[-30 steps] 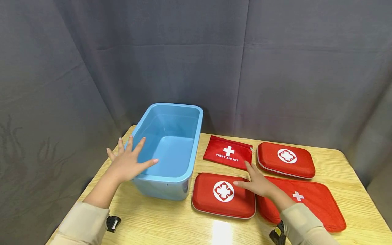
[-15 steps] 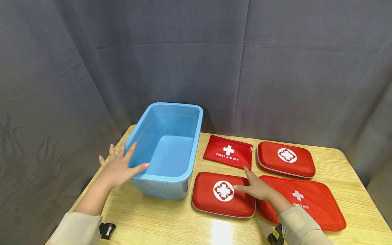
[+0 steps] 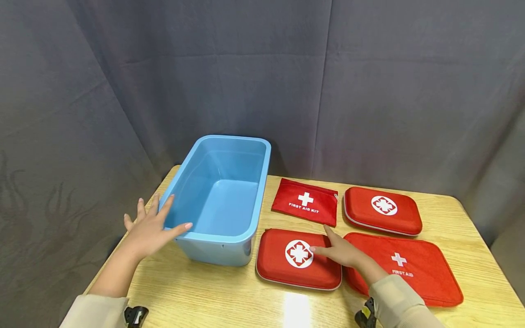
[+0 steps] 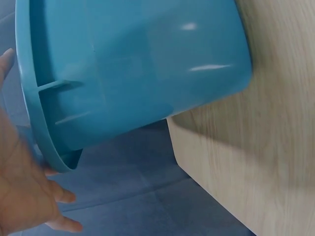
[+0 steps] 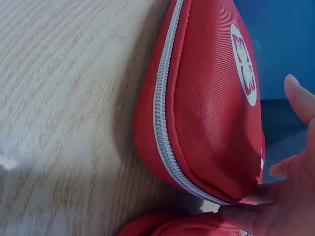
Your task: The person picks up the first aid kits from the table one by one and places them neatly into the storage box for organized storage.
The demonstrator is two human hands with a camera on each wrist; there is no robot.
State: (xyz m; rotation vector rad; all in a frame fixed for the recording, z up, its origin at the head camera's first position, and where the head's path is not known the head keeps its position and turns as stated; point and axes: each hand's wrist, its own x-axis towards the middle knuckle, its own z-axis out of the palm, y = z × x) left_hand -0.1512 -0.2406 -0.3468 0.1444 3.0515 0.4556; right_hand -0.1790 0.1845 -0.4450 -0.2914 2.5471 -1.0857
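Observation:
My left hand (image 3: 151, 228) is spread wide at the near left corner of a light blue plastic tub (image 3: 223, 238). The left wrist view has the fingers around the tub's rim (image 4: 30, 98); whether they touch it I cannot tell. Over the right part of the nearest red hard first aid case (image 3: 279, 264) is my right hand (image 3: 339, 249), thumb and fingers extended. In the right wrist view its fingertips are by the corner of that zippered case (image 5: 211, 98), partly hidden behind it; contact is unclear. Neither hand holds anything.
A flat red first aid kit pouch (image 3: 305, 214) lies behind the near case. Another hard red case (image 3: 383, 223) is at the back right, with a soft red first aid pouch (image 3: 426, 269) in front. A grey curtain (image 3: 262, 91) hangs behind the wooden table (image 3: 213, 296).
My left hand has moved left and toward me, away from over the tub's inside to its near left corner. The right hand has shifted slightly left. Tub, cases and pouches stay put.

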